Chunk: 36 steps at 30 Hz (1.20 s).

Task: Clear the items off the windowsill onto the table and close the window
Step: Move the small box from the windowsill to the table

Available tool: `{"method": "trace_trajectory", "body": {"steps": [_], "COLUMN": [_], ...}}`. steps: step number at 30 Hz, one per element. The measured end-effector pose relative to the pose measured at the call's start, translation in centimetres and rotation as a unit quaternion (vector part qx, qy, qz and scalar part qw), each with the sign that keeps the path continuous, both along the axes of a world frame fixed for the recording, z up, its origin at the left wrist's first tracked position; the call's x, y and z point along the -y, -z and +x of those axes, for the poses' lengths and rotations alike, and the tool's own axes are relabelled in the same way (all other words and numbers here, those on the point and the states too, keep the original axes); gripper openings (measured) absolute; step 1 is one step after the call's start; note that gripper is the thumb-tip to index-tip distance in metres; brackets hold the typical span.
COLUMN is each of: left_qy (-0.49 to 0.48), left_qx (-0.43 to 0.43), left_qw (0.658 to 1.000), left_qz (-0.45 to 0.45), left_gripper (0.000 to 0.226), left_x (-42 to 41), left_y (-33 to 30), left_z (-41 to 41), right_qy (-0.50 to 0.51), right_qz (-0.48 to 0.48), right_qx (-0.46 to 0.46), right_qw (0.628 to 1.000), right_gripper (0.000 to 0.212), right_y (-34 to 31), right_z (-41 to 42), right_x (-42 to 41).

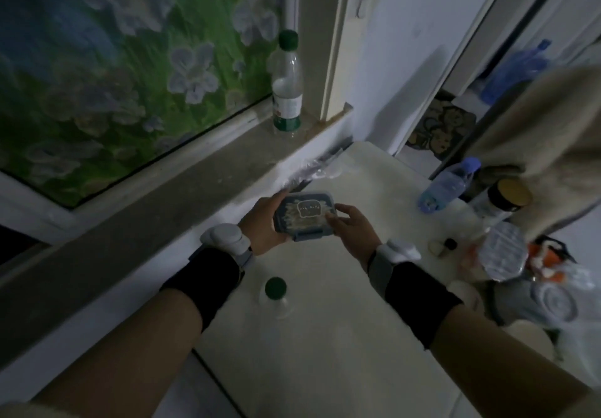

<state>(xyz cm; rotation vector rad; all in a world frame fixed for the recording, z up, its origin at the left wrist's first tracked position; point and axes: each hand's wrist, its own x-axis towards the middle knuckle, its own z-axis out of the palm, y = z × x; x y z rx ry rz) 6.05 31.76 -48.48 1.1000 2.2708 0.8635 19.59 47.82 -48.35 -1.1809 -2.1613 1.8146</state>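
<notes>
A small grey-blue lidded box [304, 215] with a label on its lid is held over the white table [325, 336], just off the grey windowsill [182, 186]. My left hand [263, 225] grips its left end from below. My right hand [349, 225] holds its right side with fingers on the lid. A clear bottle with a green cap [287, 85] stands upright at the right end of the windowsill, next to the window frame. Another green-capped bottle [275, 290] stands on the table near my left forearm. The window pane [123, 53] carries a flowered film.
On the table's right side lie a blue-capped bottle [447, 185] on its side, a jar with a gold lid [502, 199], a crumpled clear bottle [502, 251], small caps and a grey roll [546, 302]. A beige cloth [546, 124] hangs at right.
</notes>
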Motion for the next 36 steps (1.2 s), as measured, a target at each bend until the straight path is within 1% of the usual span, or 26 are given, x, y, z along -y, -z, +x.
{"method": "trace_trajectory", "body": {"steps": [4,6,8,12,16,21,27,30,32,35,36], "left_qy": [0.034,0.045,0.057,0.071,0.09,0.096,0.09,0.088,0.072,0.018,0.024], "left_qx": [-0.014,-0.011,0.03,0.114,0.154,0.154,0.138,0.16,0.182,0.156,0.164], "left_qw": [0.999,0.999,0.996,0.987,0.98,0.977,0.98,0.977,0.974,0.979,0.979], "left_qz": [0.002,-0.019,-0.056,-0.083,-0.092,-0.11,-0.109,-0.113,-0.116,-0.131,-0.119], "left_gripper": [0.093,0.091,0.091,0.087,0.088,0.085,0.088,0.088,0.089,0.084,0.084], "left_x": [0.8,1.1,1.3,1.3,1.1,1.3,2.0,1.9,2.0,2.0,2.0], "left_y": [1.3,2.3,3.3,4.9,5.8,6.7,7.2,6.8,6.7,6.1,5.7], "left_z": [0.8,1.0,1.0,1.1,1.1,1.2,1.7,1.7,1.9,1.8,1.6], "right_qy": [0.0,-0.01,-0.007,-0.002,-0.007,-0.002,-0.019,-0.028,-0.046,-0.051,-0.043], "right_qz": [-0.011,-0.014,-0.018,-0.032,-0.033,-0.03,-0.018,-0.017,-0.021,-0.01,-0.009], "right_qx": [0.021,0.037,0.049,0.072,0.098,0.121,0.138,0.149,0.162,0.168,0.164], "right_qw": [1.0,0.999,0.999,0.997,0.995,0.992,0.99,0.988,0.986,0.984,0.985], "right_gripper": [0.046,0.047,0.047,0.047,0.051,0.052,0.057,0.061,0.067,0.069,0.068], "right_y": [2.2,3.2,4.2,6.0,7.1,8.2,8.9,9.1,8.9,8.4,8.1], "right_z": [1.0,1.4,1.8,2.2,2.4,2.4,2.7,2.7,2.7,2.5,2.3], "right_x": [1.2,1.8,2.3,2.8,2.8,3.2,3.7,3.5,3.3,2.8,2.5]}}
